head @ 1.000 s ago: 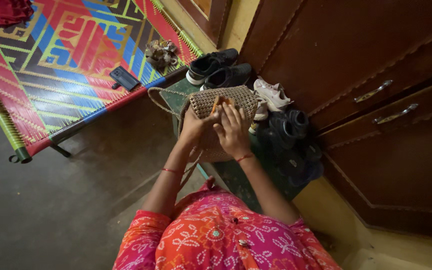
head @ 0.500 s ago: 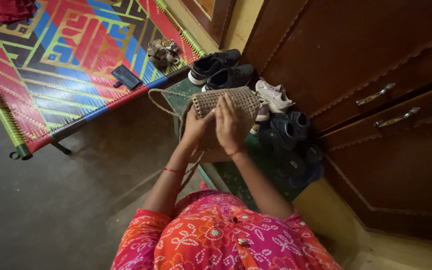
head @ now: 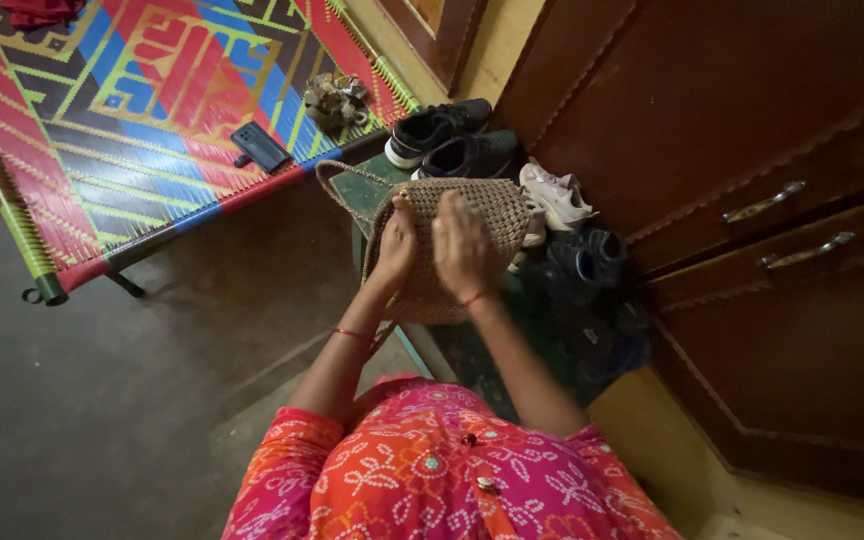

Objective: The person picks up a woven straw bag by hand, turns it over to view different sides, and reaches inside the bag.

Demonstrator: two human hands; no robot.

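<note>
**Woven bag held over a crowded shoe stand**

The bag could slide off toward 3 o'clock into the shoes: it rests on a narrow green surface (head: 352,188) whose edge is crowded, and both hands press on it rather than cup it from below. Its loose strap (head: 337,185), looping toward 10 o'clock, might snag.

The woven bag (head: 452,250) is beige-brown, tightly plaited, rounded at the top and soft-sided. The left hand (head: 395,250) grasps its left side, fingers curled on the weave; the right hand (head: 462,245) lies flat across the front, fingers spread, gripping nothing. Black sneakers (head: 452,140) sit at 12 o'clock, pale shoes (head: 557,195) at 2.
</note>
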